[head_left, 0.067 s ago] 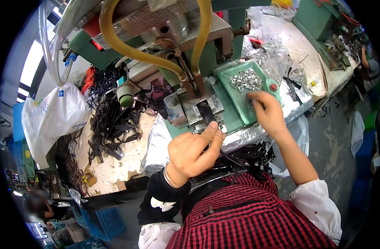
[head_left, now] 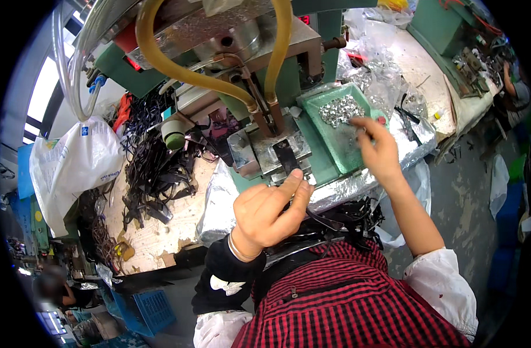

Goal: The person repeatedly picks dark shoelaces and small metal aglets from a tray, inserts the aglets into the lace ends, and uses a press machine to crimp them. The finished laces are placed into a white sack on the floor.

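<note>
My left hand [head_left: 270,213] pinches the lower end of a flat black strap [head_left: 286,156]. The strap's upper part lies on the metal block [head_left: 302,145] of a press machine, below two copper-coloured electrode arms [head_left: 269,120]. Over the right side of a green tray [head_left: 342,159] hovers my right hand [head_left: 380,152], index finger and thumb apart, with nothing visible between them. A heap of small shiny metal pieces [head_left: 341,111] lies at the tray's far end, just beyond the right fingertips.
Yellowish hoses [head_left: 284,46] loop down the machine's front. A pile of black straps [head_left: 155,168] covers the bench on the left, beside a white plastic bag [head_left: 80,162]. Clear plastic bags [head_left: 375,69] sit behind the tray. A blue crate [head_left: 146,310] stands lower left.
My right hand has moved slightly right and toward the far end of the tray, nearer the metal pieces. The left hand keeps its hold on the strap, nearly still.
</note>
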`<state>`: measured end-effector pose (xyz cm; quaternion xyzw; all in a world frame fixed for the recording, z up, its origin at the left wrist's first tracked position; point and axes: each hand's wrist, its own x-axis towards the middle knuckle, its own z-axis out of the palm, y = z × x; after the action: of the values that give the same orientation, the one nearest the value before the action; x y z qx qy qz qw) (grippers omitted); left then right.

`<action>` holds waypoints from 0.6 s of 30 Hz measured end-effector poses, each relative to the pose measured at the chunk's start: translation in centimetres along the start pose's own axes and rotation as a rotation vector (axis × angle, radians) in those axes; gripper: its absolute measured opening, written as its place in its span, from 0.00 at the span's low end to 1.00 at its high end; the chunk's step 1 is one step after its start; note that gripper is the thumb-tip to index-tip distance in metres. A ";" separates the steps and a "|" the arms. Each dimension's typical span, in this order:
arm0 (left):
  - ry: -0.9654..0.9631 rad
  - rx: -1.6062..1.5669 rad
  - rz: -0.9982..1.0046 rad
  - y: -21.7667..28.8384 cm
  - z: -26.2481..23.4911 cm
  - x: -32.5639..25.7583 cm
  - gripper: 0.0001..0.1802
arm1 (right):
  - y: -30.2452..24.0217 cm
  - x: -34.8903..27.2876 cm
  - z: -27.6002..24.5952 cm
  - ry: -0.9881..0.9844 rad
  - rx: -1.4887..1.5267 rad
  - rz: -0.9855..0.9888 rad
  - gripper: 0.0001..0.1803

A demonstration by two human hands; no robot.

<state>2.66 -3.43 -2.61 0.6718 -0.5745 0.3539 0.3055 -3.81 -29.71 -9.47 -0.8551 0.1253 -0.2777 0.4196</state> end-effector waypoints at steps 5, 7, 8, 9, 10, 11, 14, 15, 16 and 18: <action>0.003 0.016 -0.019 0.4 0.2 0.1 0.16 | 0.0 3.9 -1.2 0.138 0.224 0.183 0.14; -0.030 0.037 -0.033 0.5 0.0 0.0 0.15 | 0.5 2.8 -1.7 0.051 -0.032 0.194 0.11; -0.022 0.040 -0.034 0.5 -0.1 0.0 0.16 | 0.8 1.8 -1.9 0.022 -0.067 0.084 0.10; -0.027 0.042 -0.024 0.5 -0.2 0.0 0.16 | 1.0 0.8 -1.9 -0.025 -0.090 0.053 0.10; -0.021 0.041 -0.033 0.5 0.0 0.0 0.16 | 1.2 0.1 -1.9 -0.094 -0.131 0.040 0.08; -0.028 0.023 -0.050 0.6 -0.1 0.1 0.16 | 1.3 -0.5 -1.7 -0.088 -0.227 0.060 0.07; 0.010 -0.010 -0.130 1.2 0.0 0.2 0.16 | 1.5 -0.7 -0.5 -0.045 -0.397 -0.081 0.06; -0.012 -0.012 -0.203 1.8 -0.3 0.1 0.18 | 1.4 -0.5 0.0 -0.013 -0.393 -0.175 0.06; -0.077 -0.071 -0.282 2.4 -0.8 -0.1 0.20 | 1.3 -0.4 0.4 0.000 -0.458 -0.163 0.05; -0.131 -0.105 -0.405 4.0 -2.7 -0.8 0.20 | 1.1 -0.5 1.1 0.038 -0.475 -0.222 0.05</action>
<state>-1.72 -1.37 -1.77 0.7783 -0.4640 0.2106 0.3669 -3.54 -29.49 -11.03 -0.9327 0.1003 -0.3010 0.1715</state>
